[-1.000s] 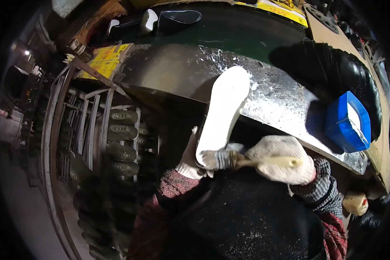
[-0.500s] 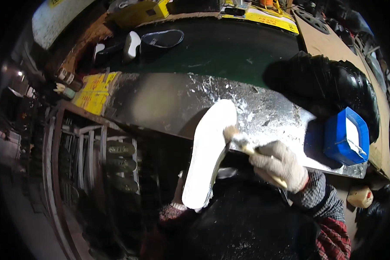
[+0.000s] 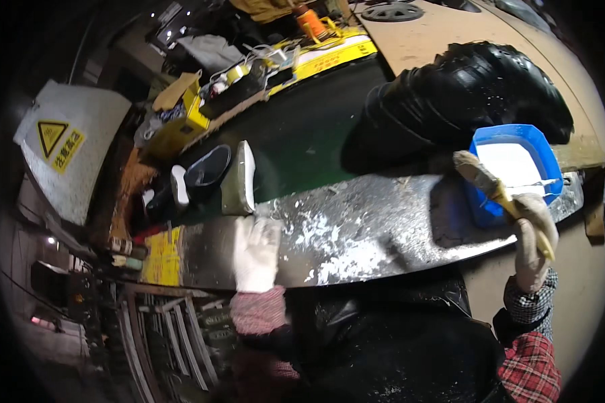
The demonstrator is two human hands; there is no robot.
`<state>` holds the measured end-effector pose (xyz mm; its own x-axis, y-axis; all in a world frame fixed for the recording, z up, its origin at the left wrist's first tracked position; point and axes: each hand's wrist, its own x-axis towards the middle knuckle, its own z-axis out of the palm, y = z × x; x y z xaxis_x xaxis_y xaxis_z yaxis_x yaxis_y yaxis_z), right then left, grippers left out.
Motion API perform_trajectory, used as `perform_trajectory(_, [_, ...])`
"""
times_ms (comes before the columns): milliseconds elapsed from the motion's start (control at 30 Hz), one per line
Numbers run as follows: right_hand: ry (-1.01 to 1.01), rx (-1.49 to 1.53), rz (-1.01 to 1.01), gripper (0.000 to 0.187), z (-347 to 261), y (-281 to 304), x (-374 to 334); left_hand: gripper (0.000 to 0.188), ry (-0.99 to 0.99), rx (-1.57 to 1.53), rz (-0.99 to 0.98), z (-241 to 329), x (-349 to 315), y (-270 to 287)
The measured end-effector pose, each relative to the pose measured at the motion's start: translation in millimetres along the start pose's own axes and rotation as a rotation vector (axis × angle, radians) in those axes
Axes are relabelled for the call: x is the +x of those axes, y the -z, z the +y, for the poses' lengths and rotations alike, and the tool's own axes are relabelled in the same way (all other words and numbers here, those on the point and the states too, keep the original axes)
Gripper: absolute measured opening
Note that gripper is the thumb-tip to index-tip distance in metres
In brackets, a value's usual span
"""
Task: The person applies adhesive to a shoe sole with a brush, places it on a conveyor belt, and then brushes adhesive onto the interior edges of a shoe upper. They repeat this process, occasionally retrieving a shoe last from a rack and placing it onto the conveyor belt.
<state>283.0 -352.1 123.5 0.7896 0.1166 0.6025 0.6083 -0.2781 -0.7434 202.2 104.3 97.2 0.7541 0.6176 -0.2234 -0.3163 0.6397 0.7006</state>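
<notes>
My gloved left hand [image 3: 256, 250] lies over the metal ledge with its fingers stretched forward. The fingertips are at the lower end of an olive boot [image 3: 233, 191] on the dark green belt; whether they touch it I cannot tell. Its white-coated sole [image 3: 247, 176] faces right. In my gloved right hand [image 3: 534, 232] is a paintbrush [image 3: 494, 186], gripped by its pale handle. The brown bristles are at the left rim of a blue tub [image 3: 553, 163], which contains white liquid [image 3: 507, 161].
Other boots with white soles [image 3: 179, 186] lie farther left on the belt [image 3: 316, 127]. A heap of shiny black pieces [image 3: 477, 94] rises behind the tub. White smears mark the metal ledge [image 3: 329, 228]. A yellow box [image 3: 181, 131] stands at the back left.
My view has swung left. The white-coated sole has gone from in front of me to the belt with my left hand. My right hand has carried the brush from the sole to the tub.
</notes>
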Motion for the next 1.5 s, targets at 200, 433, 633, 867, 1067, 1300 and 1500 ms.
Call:
perform_trajectory(200, [-0.161, 0.203, 0.219, 0.027, 32.5, 34.6, -26.1, 0.047, 0.286, 0.447, -0.137, -121.2, 84.6, -124.6])
perform_trajectory(433, [-0.22, 0.1, 0.265, 0.03, 40.1, 49.7, -24.3, 0.024, 0.369, 0.558, -0.12, -128.2, 36.5, -178.3])
perform_trajectory(633, [-0.074, -0.282, 0.13, 0.029, 38.5, 68.1, 40.6, 0.037, -0.001, 0.265, -0.041, -55.9, -45.0, -96.0])
perform_trajectory(867, [0.061, -0.434, 0.018, 0.016, 64.6, 75.7, 46.9, 0.048, 0.335, -0.665, -0.195, 14.2, -122.2, 162.7])
perform_trajectory(1067, [0.116, -0.475, 0.04, 0.01, 34.9, 53.8, 13.8, 0.036, -0.007, 0.397, -0.067, -29.5, -158.9, 155.5])
perform_trajectory(1300, [0.212, 0.438, -0.464, 0.028, -109.1, -160.1, 24.6, 0.033, 0.183, 0.497, 0.027, -37.6, -135.2, 85.4])
perform_trajectory(1500, [-0.199, 0.59, -0.537, 0.028, -85.6, -232.1, 30.4, 0.024, -0.375, 0.747, -0.024, -17.0, -128.9, 69.8])
